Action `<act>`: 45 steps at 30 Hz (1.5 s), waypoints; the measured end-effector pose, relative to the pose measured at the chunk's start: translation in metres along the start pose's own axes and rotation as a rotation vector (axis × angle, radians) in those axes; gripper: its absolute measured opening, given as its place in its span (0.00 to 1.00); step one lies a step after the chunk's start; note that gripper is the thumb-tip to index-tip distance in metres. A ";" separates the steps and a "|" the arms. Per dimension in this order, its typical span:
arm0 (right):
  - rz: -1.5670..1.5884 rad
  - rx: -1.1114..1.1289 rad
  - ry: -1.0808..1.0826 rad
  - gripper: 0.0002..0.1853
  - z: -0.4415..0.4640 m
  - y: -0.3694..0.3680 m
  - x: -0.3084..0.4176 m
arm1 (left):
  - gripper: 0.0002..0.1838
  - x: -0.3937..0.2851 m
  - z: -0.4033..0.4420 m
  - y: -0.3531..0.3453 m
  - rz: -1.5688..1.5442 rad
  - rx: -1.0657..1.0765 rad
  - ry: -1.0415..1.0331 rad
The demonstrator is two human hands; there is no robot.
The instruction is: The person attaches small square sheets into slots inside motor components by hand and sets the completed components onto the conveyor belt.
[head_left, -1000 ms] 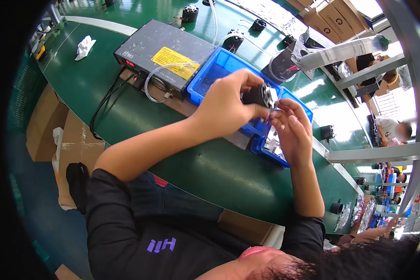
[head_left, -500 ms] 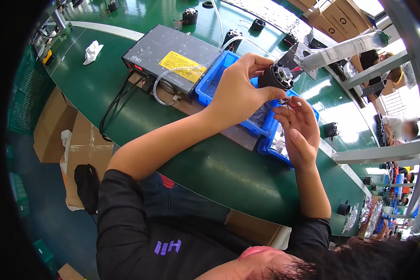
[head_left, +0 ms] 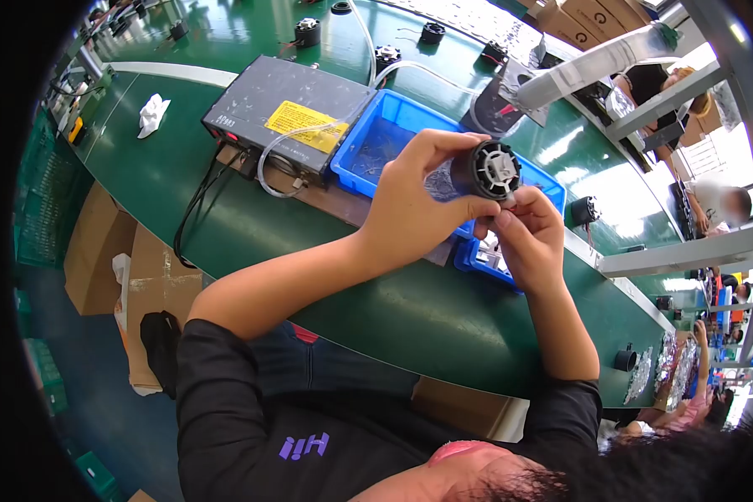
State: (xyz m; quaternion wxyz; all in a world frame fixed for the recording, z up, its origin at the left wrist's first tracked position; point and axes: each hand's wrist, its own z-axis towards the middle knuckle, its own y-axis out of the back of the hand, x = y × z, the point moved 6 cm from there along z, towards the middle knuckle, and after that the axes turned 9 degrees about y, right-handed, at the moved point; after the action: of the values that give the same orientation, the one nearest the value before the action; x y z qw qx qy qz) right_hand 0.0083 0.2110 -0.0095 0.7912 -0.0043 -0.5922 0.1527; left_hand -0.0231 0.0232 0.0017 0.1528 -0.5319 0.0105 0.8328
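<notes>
My left hand [head_left: 414,197] holds a black cylindrical motor [head_left: 497,170] up above the blue bins, fingers behind it and thumb at its lower edge. The motor's end with white spokes inside a black ring faces my head. Close against the lower rim, the thumb and fingers of my right hand [head_left: 534,238] are pinched together on the motor's thin wires, which the fingertips mostly hide. Beneath the hands is a blue bin [head_left: 353,181], and a smaller blue bin [head_left: 468,261] with pale parts in it sits below my right hand.
A dark box-shaped device [head_left: 255,96] with a yellow label, cables and a clear hose stands on the left. A clear cylinder [head_left: 598,74] on a bracket juts in at upper right. More motors [head_left: 307,33] stand along the green table [head_left: 393,314]. Other people are at far right.
The motor has been turned so its spoked end faces me more, and both hands sit slightly lower. My right hand has come up against the motor's rim, closing its fingers; the dangling wires are now mostly hidden.
</notes>
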 end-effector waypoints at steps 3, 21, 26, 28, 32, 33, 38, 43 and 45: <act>0.113 -0.037 0.031 0.13 0.010 0.014 0.015 | 0.34 -0.004 -0.012 -0.002 0.022 0.027 0.013; -0.833 -0.965 -0.157 0.15 -0.012 0.320 0.018 | 0.23 -0.012 -0.027 -0.012 0.331 0.154 -0.244; -1.706 -0.639 -0.070 0.18 0.006 0.263 0.059 | 0.22 -0.016 -0.025 -0.007 0.364 0.128 -0.280; -2.041 -0.467 -0.035 0.19 0.016 0.232 0.062 | 0.22 -0.014 -0.028 -0.009 0.387 0.165 -0.289; -1.905 -0.261 -0.100 0.18 0.026 0.190 0.050 | 0.21 -0.016 -0.028 -0.012 0.405 0.173 -0.311; -1.754 -0.205 -0.138 0.18 0.029 0.181 0.042 | 0.20 -0.017 -0.028 -0.012 0.409 0.167 -0.319; -1.619 -0.198 -0.167 0.18 0.036 0.160 0.040 | 0.19 -0.015 -0.030 -0.011 0.385 0.160 -0.235; -1.528 -0.383 -0.063 0.20 0.037 0.133 0.073 | 0.20 -0.017 -0.028 -0.009 0.430 0.173 -0.228; -1.492 -0.427 -0.029 0.20 0.035 0.119 0.082 | 0.21 -0.018 -0.027 -0.008 0.450 0.170 -0.232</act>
State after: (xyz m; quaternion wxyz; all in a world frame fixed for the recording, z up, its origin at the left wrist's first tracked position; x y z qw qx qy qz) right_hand -0.0322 0.3382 0.0560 0.6590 0.2450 -0.4652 -0.5379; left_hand 0.0101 0.0219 0.0068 0.0078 -0.4025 0.1809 0.8973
